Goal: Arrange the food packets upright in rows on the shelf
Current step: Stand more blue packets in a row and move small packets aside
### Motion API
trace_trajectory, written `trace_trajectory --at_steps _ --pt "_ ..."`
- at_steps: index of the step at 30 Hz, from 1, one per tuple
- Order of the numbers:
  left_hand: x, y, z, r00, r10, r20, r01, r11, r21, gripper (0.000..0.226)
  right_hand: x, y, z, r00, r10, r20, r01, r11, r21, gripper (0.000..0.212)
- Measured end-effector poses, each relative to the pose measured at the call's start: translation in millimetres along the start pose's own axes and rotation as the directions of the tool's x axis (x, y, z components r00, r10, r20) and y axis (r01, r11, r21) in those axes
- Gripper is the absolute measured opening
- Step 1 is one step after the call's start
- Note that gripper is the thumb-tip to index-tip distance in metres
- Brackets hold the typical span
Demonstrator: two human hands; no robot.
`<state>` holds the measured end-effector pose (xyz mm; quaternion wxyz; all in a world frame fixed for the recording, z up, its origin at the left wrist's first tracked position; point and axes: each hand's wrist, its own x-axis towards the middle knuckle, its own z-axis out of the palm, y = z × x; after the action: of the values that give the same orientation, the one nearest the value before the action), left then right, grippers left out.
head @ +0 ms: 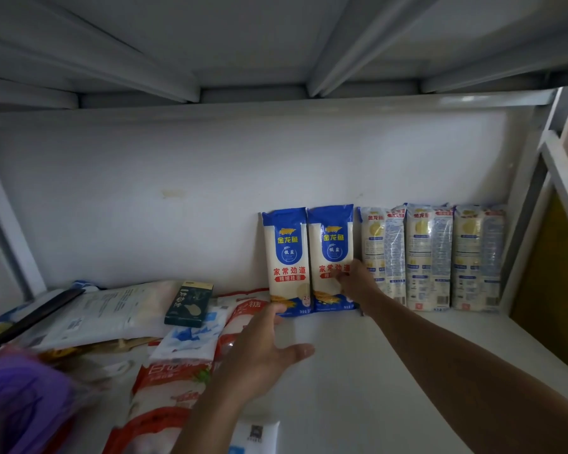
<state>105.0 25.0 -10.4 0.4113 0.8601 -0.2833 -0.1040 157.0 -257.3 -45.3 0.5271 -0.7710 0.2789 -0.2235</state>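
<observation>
Noodle packets stand upright in a row against the back wall (pixel 210 191) of the white shelf (pixel 391 355), 5 of them side by side. We see 2 blue-topped packets facing front, the left blue packet (pixel 286 257) touching the right blue packet (pixel 332 247), and to their right 3 pale packets (pixel 430 257) turned with their printed backs and sides outward, reaching almost to the shelf's right post.

Our right hand (pixel 358 283) presses on the lower right part of the right blue packet, fingers bent against its front; we cannot tell whether they pinch the packet or only push on it. Our left hand (pixel 263 348) hovers low over the shelf with fingers spread and thumb out, its fingertips at the bottom corner of the left blue packet, gripping nothing.

On the left of the shelf lies a loose heap of flat packets: red-and-white sugar bags (pixel 171 381), a white-and-blue bag (pixel 194 339), a large pale bag (pixel 112 309) and a small dark green box (pixel 189 304) resting on top. A blurred purple shape (pixel 23 404) fills the lower left corner.
</observation>
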Motion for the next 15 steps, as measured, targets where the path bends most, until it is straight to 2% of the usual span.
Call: trace_trajectory --at_steps 6,15 --pt "-0.5 7.3 4.7 1.000 -0.005 0.019 0.005 1.000 0.006 0.087 3.6 -5.5 -3.1 0.980 0.172 0.101 -0.174 0.985 0.009 0.040" --pt "-1.7 14.1 11.0 0.999 -0.002 0.037 0.001 0.999 0.034 0.088 -2.1 -5.3 -3.8 0.976 0.168 0.136 -0.174 0.984 0.026 0.043"
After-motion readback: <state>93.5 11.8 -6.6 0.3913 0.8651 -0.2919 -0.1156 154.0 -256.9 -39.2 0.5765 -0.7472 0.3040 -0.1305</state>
